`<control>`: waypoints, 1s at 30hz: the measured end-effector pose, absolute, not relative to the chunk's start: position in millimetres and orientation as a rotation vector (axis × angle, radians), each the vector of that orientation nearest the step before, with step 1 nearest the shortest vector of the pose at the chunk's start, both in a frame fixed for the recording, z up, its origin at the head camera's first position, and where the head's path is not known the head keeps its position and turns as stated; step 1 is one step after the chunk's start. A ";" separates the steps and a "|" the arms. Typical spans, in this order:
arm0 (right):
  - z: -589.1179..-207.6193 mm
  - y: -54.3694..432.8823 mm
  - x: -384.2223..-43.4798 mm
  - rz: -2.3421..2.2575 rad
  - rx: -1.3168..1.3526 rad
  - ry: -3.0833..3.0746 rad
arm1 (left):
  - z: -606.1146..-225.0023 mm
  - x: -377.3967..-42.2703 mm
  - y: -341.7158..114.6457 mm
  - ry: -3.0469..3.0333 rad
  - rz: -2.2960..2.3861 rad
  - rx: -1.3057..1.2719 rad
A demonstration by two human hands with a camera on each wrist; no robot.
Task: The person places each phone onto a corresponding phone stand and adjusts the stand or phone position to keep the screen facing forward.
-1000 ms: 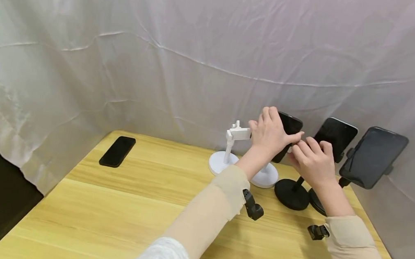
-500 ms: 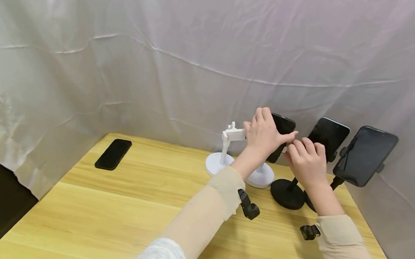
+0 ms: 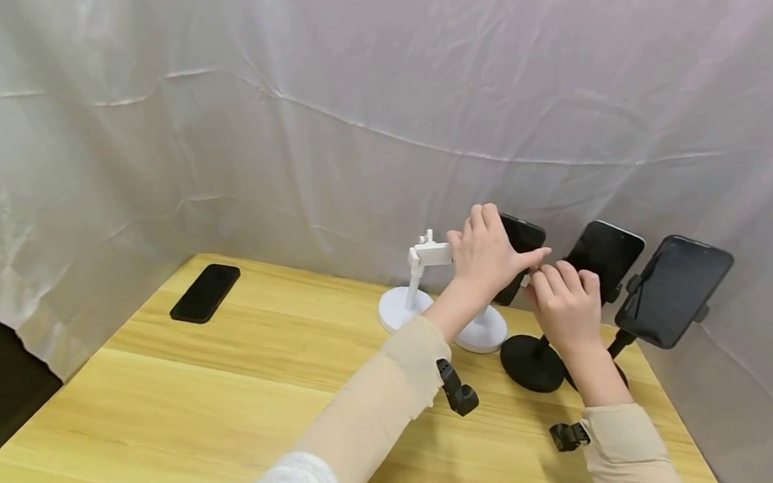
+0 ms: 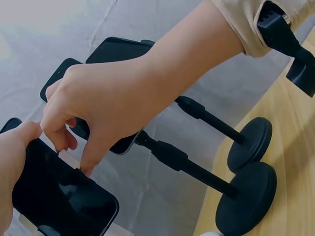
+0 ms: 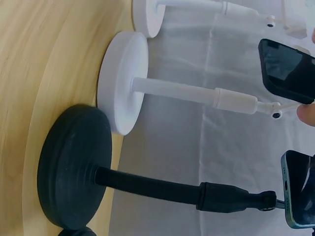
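Note:
In the head view, my left hand [image 3: 484,256] holds a black smartphone [image 3: 523,237] at a white phone stand [image 3: 482,333], its thumb stretched across the front towards the right edge. My right hand [image 3: 567,307] is at that same edge. The left wrist view has the right thumb and fingers pinching the pale clamp end [image 4: 70,159] on the side of the phone [image 4: 69,189]. Part of my left hand [image 4: 12,167] shows there at the left border. From the right wrist, the white stand [image 5: 172,91] rises behind the phone's lower end; most of both hands is out of that frame.
To the left stands another white phone stand [image 3: 415,305] with a bare clamp. Two black stands on the right bear phones [image 3: 604,257], [image 3: 675,290]. Another phone [image 3: 206,292] lies flat at the wooden table's [image 3: 205,425] back left. A grey curtain [image 3: 339,153] hangs behind.
The head view has shifted slightly, so everything sits a little further left in it. Both hands stay at the phone and clamp, with only small finger movement.

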State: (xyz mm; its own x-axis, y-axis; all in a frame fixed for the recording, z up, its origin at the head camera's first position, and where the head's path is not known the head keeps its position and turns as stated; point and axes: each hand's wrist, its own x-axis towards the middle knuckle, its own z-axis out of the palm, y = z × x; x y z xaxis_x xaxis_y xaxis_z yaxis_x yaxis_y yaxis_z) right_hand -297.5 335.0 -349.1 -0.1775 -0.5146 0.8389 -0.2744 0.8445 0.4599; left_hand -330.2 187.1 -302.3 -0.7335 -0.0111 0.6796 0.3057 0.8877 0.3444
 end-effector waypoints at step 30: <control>-346.4 334.7 -292.0 -0.139 0.622 -1.838 | -312.2 -327.6 186.9 -2.283 -0.282 -0.227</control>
